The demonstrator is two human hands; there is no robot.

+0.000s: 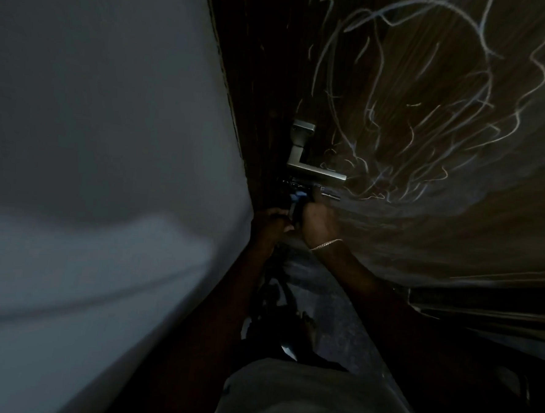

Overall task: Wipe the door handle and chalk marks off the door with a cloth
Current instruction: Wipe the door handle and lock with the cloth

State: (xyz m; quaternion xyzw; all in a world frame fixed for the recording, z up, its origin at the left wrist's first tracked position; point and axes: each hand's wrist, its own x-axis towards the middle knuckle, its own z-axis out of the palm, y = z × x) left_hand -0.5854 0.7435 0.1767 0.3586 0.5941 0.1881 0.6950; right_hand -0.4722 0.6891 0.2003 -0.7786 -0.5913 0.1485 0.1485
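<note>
In a dim room, a person stands close against a brown wooden door [390,239], both hands raised together just beneath the metal door handle [312,164]. The lever juts out to the right from its square plate near the door's left edge, with a dark lock fitting [310,189] directly below it, and the hands meet right under that fitting. The left hand [268,222] and the right hand [319,223] are curled and pressed almost side by side around something dark with a small blue patch [297,196]; the light is too poor to tell whether this is the cloth, or how tightly either hand grips. A thin chain bracelet [326,244] circles the right wrist.

White chalk marks [429,120] loop and tangle across the door's upper right, the scribbles thickest just right of the lever's free end and thinning toward the top. The band of door under the handle and to the right of the hands is bare wood.

A pale wall [108,164] fills the left half of the view and meets the door's dark edge in a narrow corner, leaving the left hand little room on that side. To the right, the door face runs wide. Below, a strip of dark floor [338,306] shows between the forearms.
</note>
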